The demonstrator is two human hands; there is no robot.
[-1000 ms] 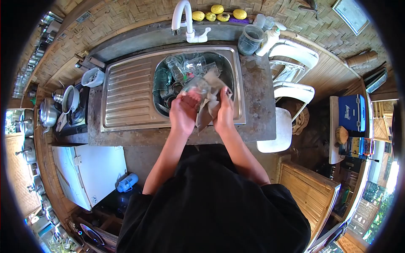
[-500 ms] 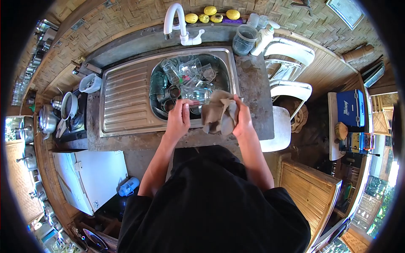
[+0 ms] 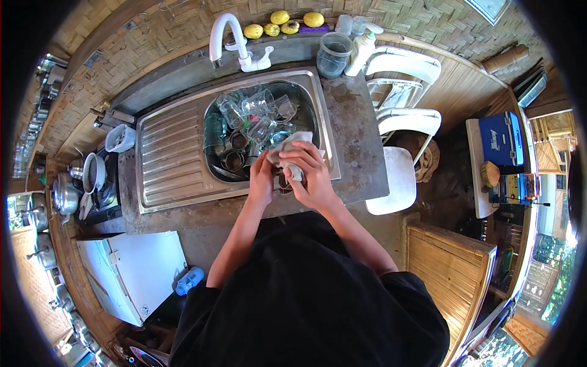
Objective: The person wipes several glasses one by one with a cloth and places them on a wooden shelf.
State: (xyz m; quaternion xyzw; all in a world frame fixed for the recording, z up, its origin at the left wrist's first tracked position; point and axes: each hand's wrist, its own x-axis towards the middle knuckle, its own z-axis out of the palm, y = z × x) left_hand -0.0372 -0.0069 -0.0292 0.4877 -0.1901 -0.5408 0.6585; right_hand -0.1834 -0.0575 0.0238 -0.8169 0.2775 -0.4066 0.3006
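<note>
My two hands are close together over the front edge of the sink basin. My left hand [image 3: 262, 180] is closed around a drinking glass, which the cloth and my fingers now mostly hide. A grey-beige cloth [image 3: 292, 143] is bunched over the glass. My right hand [image 3: 315, 180] grips this cloth, its fingers curled over the top and pressing it against the glass. Just beyond my hands, the steel sink [image 3: 323, 116] holds several clear glasses and mugs [image 3: 260, 104], heaped together at different tilts.
A ribbed drainboard [image 3: 171, 156] lies left of the basin, with a white faucet [image 3: 226, 43] behind it. Yellow fruits [image 3: 280, 17], a clear plastic tub [image 3: 334, 56] and a pump bottle [image 3: 362, 52] stand along the back. White chairs [image 3: 403, 122] are at the right.
My right hand has brought the cloth leftward and over the glass, covering it. My hands are closer together. The whole view has shifted slightly, so the sink appears further left.
</note>
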